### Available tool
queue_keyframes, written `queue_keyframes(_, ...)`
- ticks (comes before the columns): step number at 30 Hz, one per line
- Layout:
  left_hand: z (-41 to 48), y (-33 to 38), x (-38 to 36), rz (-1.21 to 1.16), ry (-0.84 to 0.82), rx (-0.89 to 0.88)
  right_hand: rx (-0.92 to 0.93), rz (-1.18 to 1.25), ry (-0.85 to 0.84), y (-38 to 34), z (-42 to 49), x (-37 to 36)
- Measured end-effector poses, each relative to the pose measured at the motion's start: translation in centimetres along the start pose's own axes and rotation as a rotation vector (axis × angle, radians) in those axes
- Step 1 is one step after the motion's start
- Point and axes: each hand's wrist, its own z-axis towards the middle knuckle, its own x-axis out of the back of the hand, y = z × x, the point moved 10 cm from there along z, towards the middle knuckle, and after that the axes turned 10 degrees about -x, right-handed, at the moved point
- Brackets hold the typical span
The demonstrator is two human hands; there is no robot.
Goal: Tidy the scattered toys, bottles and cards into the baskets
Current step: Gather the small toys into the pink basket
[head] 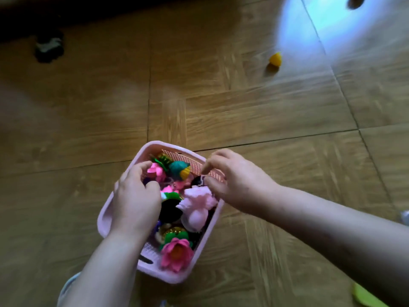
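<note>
A pink plastic basket (104, 220) sits on the wooden floor, filled with several toys: pink lotus flowers (176, 253), a teal and yellow toy (180, 170), a pale pink plush (198, 206). My left hand (135, 198) reaches into the basket's left half, fingers curled around a small dark purple item beside a pink flower toy (156, 171). My right hand (232, 180) hovers over the basket's right rim, thumb and forefinger pinching a small dark thing with a pale loop; what it is cannot be told. A yellow toy (275, 59) lies alone far off on the floor.
A dark toy (48, 47) lies on the floor at the far left near a dark edge. A lime green object (367, 296) pokes in at the bottom right corner. A bright light patch falls on the floor at top right.
</note>
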Motion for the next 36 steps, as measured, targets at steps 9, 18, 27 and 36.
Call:
queue_keyframes(9,-4.6,11.8,-12.9,0.2,-0.383,-0.269,-0.794,-0.205,0.155,24.6,-16.0,6.7)
queue_keyframes(18,-7.3,14.4,-17.9,0.262,-0.505,-0.287,-1.132,-0.301,0.115,31.8,-26.2,1.4)
queue_keyframes(27,-15.6,25.7,-25.9,0.129,-0.762,-0.796,-1.078,-0.098,0.11,33.4,-25.5,2.4)
queue_keyframes(36,-18.7,27.5,-27.0,0.188,-0.873,-0.961,-1.115,-0.186,0.088,34.5,-25.0,3.4)
